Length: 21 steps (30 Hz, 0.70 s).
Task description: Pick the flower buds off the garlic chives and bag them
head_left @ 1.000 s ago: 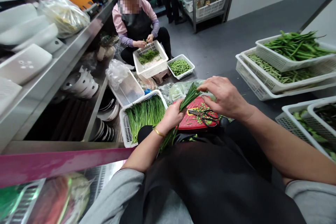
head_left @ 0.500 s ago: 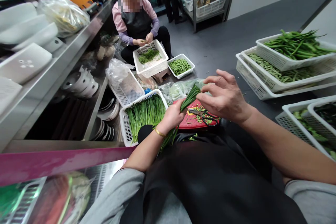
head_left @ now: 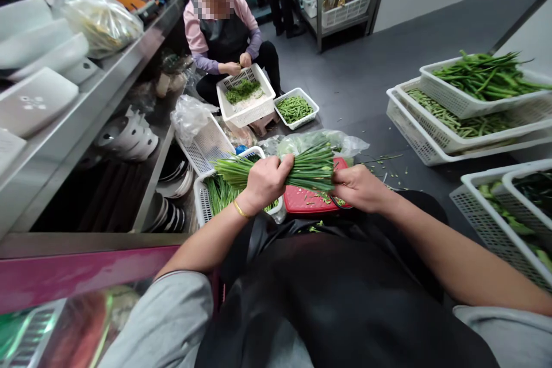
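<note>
Crosswise, the left grip (head_left: 268, 181) holds green stalks (head_left: 313, 168).

My left hand (head_left: 268, 183) clasps green stalks (head_left: 314, 165) crosswise before me; my right hand (head_left: 360, 187), curled, at their right end. Red surface (head_left: 299, 201) below. White basket (head_left: 200, 201), more stalks, left. Co-worker (head_left: 224, 37) opposite, behind another basket (head_left: 255, 114).

Pretty sure we're in a restaurant-style kitchen: we've got white dishes (head_left: 54, 89) piled on a steel surface (head_left: 107, 84), stacked plastic baskets (head_left: 448, 96) with green beans (head_left: 439, 113), plus an aproned co-worker (head_left: 223, 37).
</note>
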Each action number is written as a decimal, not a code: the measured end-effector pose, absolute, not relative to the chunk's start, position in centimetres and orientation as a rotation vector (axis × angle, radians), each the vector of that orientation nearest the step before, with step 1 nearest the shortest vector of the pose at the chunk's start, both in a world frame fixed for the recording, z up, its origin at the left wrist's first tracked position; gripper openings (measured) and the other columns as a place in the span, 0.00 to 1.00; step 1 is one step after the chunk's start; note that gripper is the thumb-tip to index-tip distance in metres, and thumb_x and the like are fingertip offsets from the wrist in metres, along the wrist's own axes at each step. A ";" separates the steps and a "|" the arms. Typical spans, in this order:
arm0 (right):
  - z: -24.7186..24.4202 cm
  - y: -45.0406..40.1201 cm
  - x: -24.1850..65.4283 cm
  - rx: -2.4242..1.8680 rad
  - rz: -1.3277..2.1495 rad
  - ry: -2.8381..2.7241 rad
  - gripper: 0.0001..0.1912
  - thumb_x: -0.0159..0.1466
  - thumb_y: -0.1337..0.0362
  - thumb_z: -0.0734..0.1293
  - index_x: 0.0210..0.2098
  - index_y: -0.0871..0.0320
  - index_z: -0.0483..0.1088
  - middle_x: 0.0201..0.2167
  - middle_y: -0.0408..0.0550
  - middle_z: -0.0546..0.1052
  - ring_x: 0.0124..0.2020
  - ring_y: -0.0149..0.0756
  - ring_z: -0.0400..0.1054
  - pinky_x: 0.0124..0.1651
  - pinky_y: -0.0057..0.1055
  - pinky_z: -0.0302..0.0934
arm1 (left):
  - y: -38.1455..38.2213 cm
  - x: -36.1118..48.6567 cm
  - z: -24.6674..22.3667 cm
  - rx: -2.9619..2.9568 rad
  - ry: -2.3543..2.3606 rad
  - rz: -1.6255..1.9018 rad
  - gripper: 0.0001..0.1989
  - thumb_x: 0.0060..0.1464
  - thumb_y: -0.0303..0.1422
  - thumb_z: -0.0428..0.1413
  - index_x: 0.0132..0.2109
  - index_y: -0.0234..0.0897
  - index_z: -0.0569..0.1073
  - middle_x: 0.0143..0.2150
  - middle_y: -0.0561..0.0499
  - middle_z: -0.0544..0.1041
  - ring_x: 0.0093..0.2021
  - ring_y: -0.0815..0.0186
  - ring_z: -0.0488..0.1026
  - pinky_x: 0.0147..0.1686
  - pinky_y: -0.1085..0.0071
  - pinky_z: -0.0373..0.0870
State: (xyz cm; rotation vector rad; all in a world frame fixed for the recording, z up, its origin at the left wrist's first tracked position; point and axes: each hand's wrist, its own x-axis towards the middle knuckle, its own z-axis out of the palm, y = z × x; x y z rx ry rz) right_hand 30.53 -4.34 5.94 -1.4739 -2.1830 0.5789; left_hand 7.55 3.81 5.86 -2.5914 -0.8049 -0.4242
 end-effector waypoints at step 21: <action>6.1 -5.5 32.4 -1.077 -0.292 -2.100 0.12 0.61 0.68 0.67 0.39 0.43 0.76 0.45 0.40 0.76 0.58 0.38 0.63 0.66 0.46 0.51 | 2.9 7.7 6.4 -2.644 -0.680 -0.213 0.18 0.61 0.26 0.42 0.54 0.32 0.69 0.28 0.45 0.71 0.28 0.61 0.70 0.28 0.67 0.66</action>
